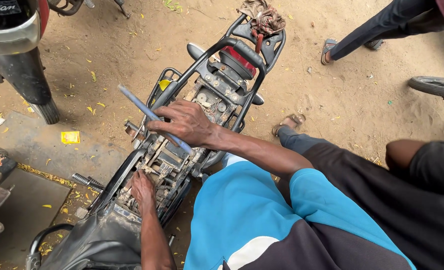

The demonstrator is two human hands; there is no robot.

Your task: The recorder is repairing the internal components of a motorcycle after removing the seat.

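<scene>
The right hand (184, 122) grips a blue rod (152, 118) slanting from upper left toward frame centre, while the left hand (143, 189), just below it, curls into the motorcycle frame (209, 57), its grasp hidden.

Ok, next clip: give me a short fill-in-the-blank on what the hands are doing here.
1. The right hand grips a long ____ tool.
2. The left hand reaches into the open frame of a ____, whose seat is off.
3. A rag lies on the ____ rack.

Missing words: blue; motorcycle; rear
</scene>
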